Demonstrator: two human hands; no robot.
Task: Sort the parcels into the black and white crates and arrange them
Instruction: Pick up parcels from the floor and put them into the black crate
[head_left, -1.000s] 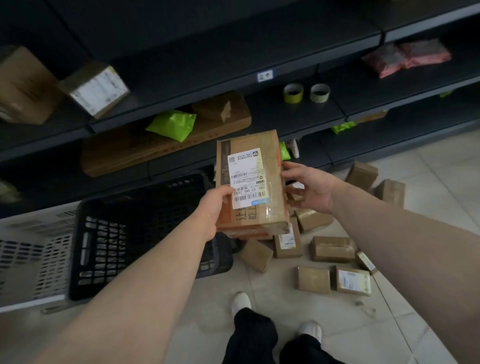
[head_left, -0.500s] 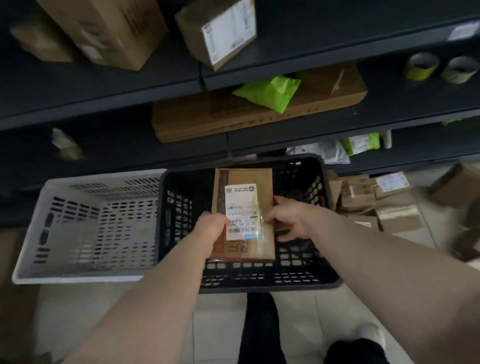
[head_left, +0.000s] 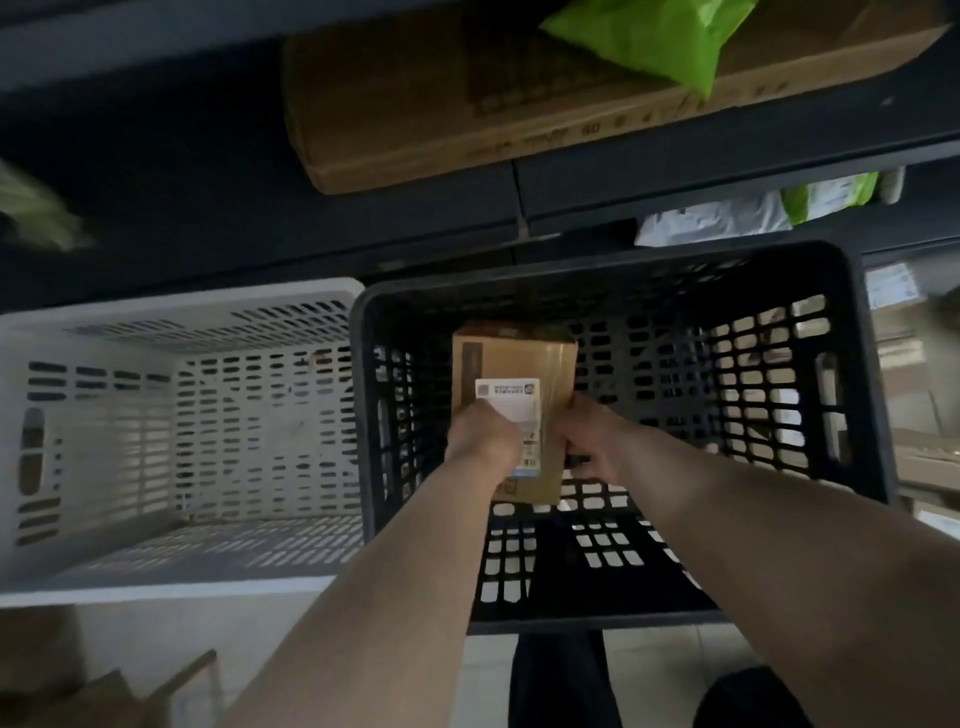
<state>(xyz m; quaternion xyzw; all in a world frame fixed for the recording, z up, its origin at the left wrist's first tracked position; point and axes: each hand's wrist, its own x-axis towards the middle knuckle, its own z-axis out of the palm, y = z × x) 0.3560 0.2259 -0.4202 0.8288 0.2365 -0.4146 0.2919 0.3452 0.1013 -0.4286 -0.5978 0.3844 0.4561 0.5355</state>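
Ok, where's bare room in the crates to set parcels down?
White crate: whole floor shows bare. Black crate: bare floor right of the parcel, up to its right wall. Crowded only left of centre there, where left hand and right hand grip the parcel.

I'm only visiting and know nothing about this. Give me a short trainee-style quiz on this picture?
1. The parcel is held inside: A) the black crate, B) a shelf, C) a bag.
2. True or false: only the left hand grips the parcel.
3. Fill in: the crate to the person's left of it is ___.
Key: 1 A; 2 false, the right hand grips it too; 3 white, the white crate.
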